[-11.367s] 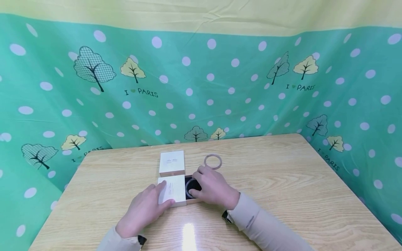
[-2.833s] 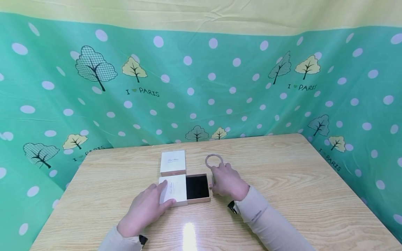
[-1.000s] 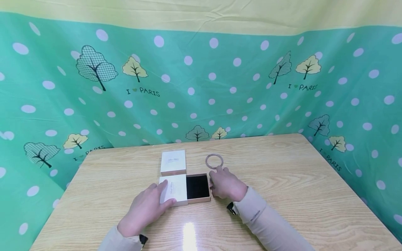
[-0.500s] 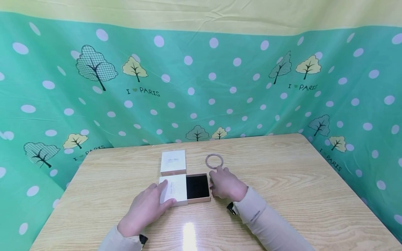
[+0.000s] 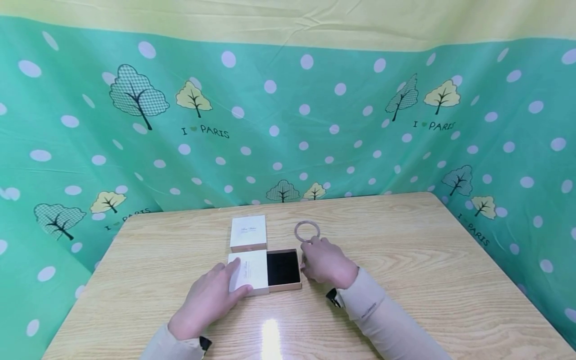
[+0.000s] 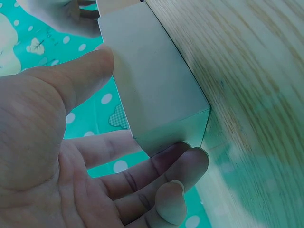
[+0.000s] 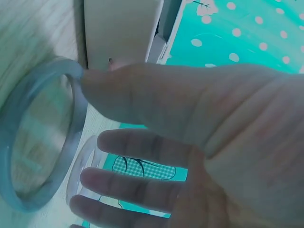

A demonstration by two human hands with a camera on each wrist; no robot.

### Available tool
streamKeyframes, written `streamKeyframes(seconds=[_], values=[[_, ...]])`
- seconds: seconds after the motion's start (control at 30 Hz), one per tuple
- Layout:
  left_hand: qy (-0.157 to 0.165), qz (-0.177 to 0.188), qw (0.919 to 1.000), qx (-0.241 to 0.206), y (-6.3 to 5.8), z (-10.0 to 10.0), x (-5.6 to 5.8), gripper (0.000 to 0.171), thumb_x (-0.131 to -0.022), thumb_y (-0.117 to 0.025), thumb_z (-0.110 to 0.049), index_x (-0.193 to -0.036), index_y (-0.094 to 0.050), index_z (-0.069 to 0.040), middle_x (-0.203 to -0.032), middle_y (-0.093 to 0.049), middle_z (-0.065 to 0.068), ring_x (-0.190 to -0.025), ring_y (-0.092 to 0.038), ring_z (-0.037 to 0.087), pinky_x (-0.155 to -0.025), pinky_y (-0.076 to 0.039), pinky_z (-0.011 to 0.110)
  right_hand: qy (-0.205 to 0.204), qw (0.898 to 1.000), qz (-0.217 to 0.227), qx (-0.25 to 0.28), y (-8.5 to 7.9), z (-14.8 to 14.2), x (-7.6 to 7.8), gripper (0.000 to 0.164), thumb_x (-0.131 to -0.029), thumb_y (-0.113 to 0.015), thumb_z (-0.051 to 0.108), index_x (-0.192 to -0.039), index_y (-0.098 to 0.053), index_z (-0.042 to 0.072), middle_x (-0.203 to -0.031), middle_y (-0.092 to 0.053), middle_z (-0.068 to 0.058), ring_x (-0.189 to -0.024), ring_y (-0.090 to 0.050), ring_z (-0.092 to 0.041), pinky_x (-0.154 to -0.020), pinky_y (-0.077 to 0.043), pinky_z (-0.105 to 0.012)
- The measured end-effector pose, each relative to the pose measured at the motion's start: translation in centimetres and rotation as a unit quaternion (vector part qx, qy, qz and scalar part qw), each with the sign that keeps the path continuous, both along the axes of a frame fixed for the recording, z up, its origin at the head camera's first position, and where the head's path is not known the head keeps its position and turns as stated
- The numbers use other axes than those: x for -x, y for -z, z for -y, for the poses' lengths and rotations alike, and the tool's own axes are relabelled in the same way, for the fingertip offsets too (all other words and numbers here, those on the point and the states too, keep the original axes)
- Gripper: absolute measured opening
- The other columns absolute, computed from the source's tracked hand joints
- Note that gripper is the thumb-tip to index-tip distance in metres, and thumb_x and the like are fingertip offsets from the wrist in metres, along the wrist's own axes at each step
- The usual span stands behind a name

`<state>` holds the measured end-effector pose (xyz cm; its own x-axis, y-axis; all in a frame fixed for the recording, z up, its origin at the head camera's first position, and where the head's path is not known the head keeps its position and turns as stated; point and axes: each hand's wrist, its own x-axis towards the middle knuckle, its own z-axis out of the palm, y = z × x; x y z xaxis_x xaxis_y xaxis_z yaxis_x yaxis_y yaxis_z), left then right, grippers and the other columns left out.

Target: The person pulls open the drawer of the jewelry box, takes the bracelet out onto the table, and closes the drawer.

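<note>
In the head view my left hand (image 5: pixel 204 300) holds the white sleeve (image 5: pixel 248 272) of a box on the table, its thumb at the near side. The left wrist view has the thumb and curled fingers around the sleeve (image 6: pixel 152 71). A drawer (image 5: pixel 283 270) with black lining sticks out to the right, nothing in it. Just right of the drawer is my right hand (image 5: pixel 328 262), largely hiding what lies beneath it. In the right wrist view its thumb meets the rim of a grey-blue bangle (image 7: pixel 76 114); the other fingers extend loosely. Another bangle (image 5: pixel 307 231) lies just beyond.
A second white box (image 5: pixel 248 232), closed, sits right behind the first. The wooden table (image 5: pixel 418 260) runs to a green dotted curtain (image 5: pixel 333 120) at the back and sides. Glare (image 5: pixel 271 340) shows on the near table surface.
Earlier my right hand was at a bangle inside the drawer; that bangle is now outside, on the drawer's right. Over the last second the right hand barely shifts, and the left keeps its place.
</note>
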<state>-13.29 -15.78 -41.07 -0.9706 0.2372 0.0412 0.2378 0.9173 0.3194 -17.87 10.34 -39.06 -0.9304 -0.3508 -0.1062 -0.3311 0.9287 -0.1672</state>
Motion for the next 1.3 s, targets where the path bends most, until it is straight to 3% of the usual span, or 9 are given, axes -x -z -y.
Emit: streamKeyframes(seconds=[0.8,1.3], values=[[0.000,0.004,1.0000,-0.002,0.0,0.0,0.0,0.073,-0.081,-0.071,-0.048,-0.135,-0.052,-0.003,-0.108,-0.062,0.019,-0.082,-0.060,0.024,-0.070,-0.052,0.043,-0.067,0.994,-0.080,-0.039,1.0,0.2,0.4,0.018,-0.082,-0.071,0.026,-0.088,-0.059,0.013,-0.082,-0.055,-0.002,-0.075,-0.054,-0.021,-0.066,-0.049,-0.039],[0.000,0.000,1.0000,0.001,0.1,0.0,0.1,0.073,-0.081,-0.072,-0.048,-0.135,-0.052,-0.003,-0.106,-0.062,0.019,-0.080,-0.060,0.022,-0.069,-0.052,0.042,-0.074,0.994,-0.078,-0.033,0.8,0.6,0.2,0.010,-0.084,-0.066,0.018,-0.090,-0.062,0.012,-0.081,-0.056,0.000,-0.076,-0.056,-0.021,-0.067,-0.049,-0.039]])
